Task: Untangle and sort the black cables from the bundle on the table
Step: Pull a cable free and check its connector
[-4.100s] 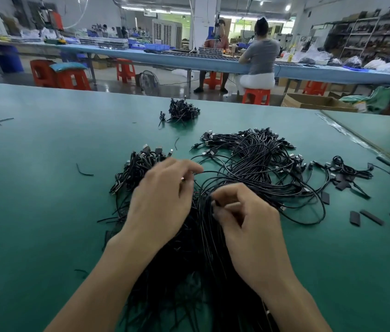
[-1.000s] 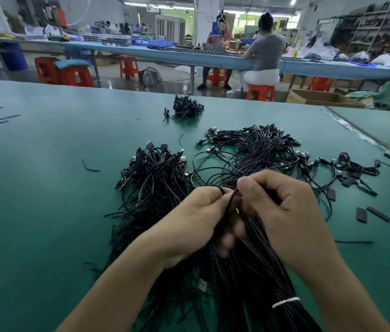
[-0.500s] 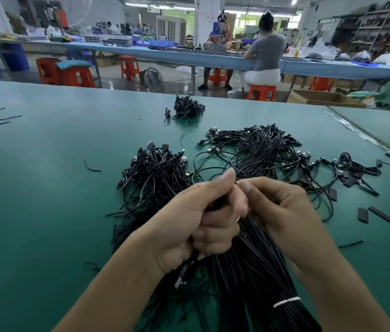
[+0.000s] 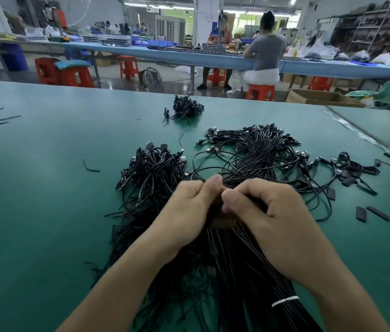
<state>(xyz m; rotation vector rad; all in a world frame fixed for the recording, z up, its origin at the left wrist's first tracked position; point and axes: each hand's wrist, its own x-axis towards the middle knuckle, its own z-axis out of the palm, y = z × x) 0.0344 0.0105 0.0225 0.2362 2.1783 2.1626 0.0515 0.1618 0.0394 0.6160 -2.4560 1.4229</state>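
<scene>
My left hand (image 4: pixel 189 212) and right hand (image 4: pixel 275 221) have met, fingers (image 4: pixel 215 185) pinching strands of the bundle (image 4: pixel 258 154); I'd draw one slowly toward nine o'clock.

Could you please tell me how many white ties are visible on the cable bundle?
1. The white tie wraps the cable bundle at its near end, beside the right forearm; more may be hidden beneath the arms.

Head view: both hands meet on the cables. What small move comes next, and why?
Probably pull the hands apart to draw one cable free: left hand and right hand pinch the bundle side by side, its far loops tangled.
</scene>
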